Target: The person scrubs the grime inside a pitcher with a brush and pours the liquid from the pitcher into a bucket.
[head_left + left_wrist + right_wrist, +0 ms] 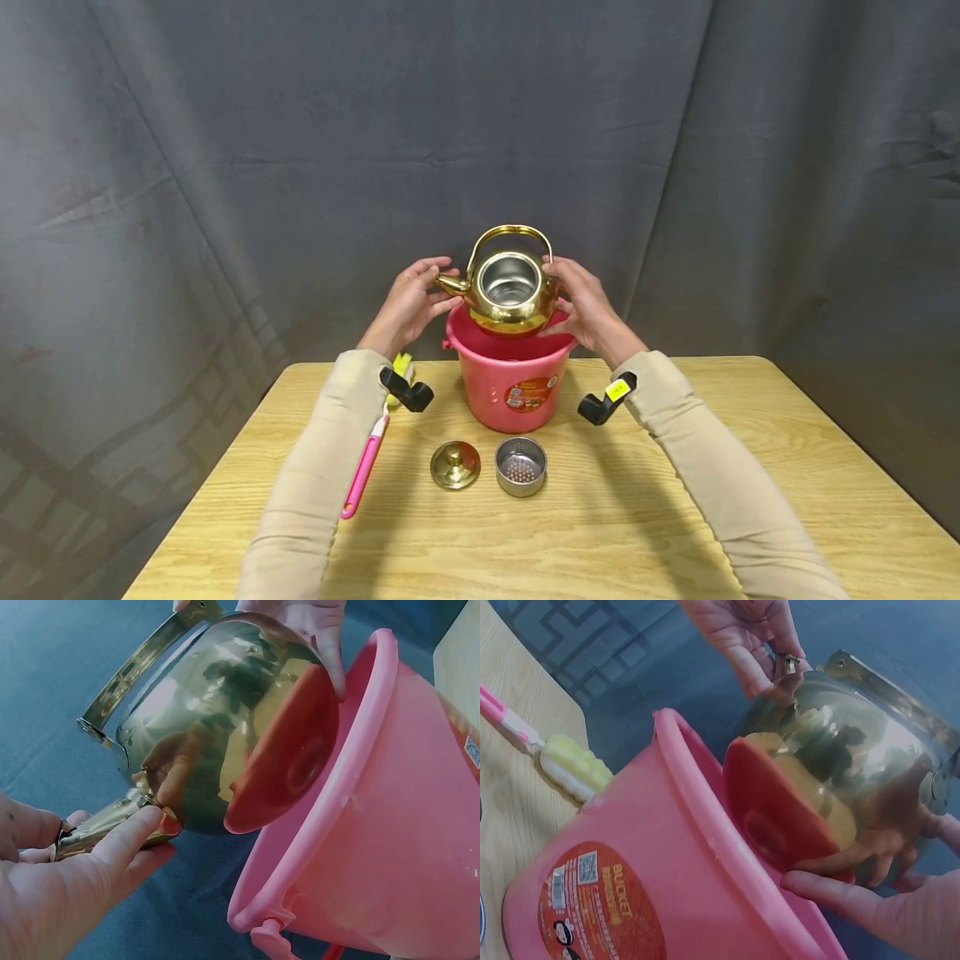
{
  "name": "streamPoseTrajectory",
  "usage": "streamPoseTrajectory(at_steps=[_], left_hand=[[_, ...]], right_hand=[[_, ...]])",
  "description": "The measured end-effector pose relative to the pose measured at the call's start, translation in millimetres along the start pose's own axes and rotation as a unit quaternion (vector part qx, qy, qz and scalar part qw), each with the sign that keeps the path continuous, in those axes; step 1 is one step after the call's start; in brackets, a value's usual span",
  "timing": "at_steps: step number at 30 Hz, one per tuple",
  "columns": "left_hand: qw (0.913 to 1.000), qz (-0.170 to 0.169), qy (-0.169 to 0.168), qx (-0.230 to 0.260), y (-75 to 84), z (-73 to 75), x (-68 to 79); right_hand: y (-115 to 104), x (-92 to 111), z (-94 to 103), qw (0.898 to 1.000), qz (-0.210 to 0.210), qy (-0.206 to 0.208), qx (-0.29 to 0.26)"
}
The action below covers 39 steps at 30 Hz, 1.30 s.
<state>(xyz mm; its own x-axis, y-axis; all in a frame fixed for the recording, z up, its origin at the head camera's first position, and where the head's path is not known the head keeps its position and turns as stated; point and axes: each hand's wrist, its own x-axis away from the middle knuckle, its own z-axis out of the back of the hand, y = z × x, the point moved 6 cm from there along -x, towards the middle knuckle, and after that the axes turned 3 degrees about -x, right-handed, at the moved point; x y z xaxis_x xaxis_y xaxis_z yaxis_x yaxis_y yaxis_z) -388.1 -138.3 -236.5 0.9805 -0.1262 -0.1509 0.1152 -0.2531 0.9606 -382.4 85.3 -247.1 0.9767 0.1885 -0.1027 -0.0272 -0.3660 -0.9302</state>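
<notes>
Both hands hold a shiny gold teapot [510, 312] over the mouth of a pink bucket [513, 379]. Its lid is off, the arched handle stands up, and the steel inside shows through the round opening. At the left, my left hand [408, 302] grips the spout [112, 821] between thumb and fingers. My right hand [587, 304] holds the opposite side of the body, thumb near the handle's base and fingers low on the belly [840, 892]. The teapot's polished side mirrors the bucket and the hands.
On the wooden table [600, 533], a gold lid [455, 465] and a steel strainer cup [521, 467] sit in front of the bucket. A pink-handled brush [365, 467] with a yellow sponge head [574, 766] lies to the left. Grey curtain [420, 125] hangs behind.
</notes>
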Motion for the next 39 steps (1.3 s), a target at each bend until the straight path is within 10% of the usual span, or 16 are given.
streamPoseTrajectory(at_steps=[39], left_hand=[[0.996,-0.06,0.036,0.056,10.1,0.2,6.9]], right_hand=[[-10,6,2.1,0.991,0.07,-0.107,0.03]])
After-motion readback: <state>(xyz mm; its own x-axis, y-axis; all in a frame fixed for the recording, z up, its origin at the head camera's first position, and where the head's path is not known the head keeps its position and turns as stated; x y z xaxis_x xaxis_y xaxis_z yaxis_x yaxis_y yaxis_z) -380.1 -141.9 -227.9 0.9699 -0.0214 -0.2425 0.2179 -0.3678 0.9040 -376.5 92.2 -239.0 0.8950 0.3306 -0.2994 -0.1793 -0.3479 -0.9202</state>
